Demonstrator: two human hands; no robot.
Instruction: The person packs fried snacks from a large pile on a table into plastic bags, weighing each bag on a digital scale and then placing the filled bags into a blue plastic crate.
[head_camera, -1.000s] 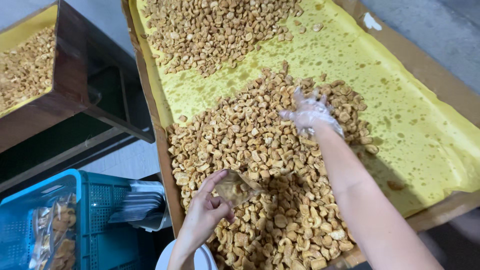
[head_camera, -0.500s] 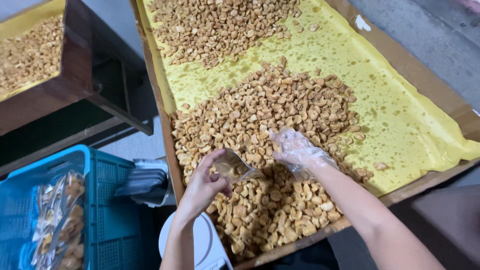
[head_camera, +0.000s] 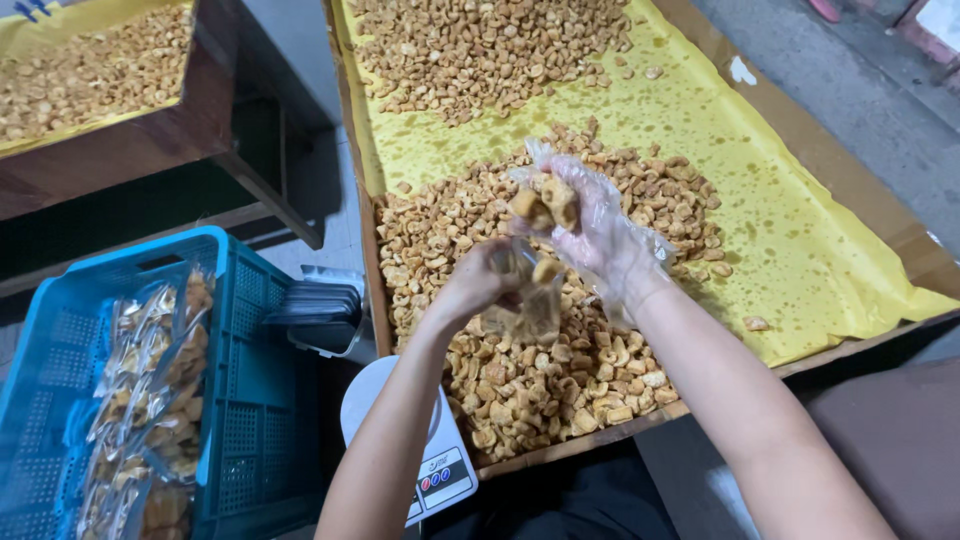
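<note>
The left hand (head_camera: 478, 283) is bare and pinches the mouth of a small clear bag (head_camera: 527, 305), holding it up just above the near heap of snack pieces (head_camera: 545, 375) on the tray (head_camera: 860, 195). A few pieces already sit inside the bag. The right hand (head_camera: 590, 225) wears a thin clear plastic glove and is cupped around a handful of snack pieces (head_camera: 545, 203), raised right over the bag's opening and touching the left hand's fingers. Yellow paper (head_camera: 790, 215) lines the tray, and a second heap (head_camera: 480, 50) lies at its far end. Left of the tray stands a blue crate (head_camera: 250, 400) holding filled bags (head_camera: 145, 400). A white scale (head_camera: 440, 475) sits against the tray's near edge, beneath the left forearm
</note>
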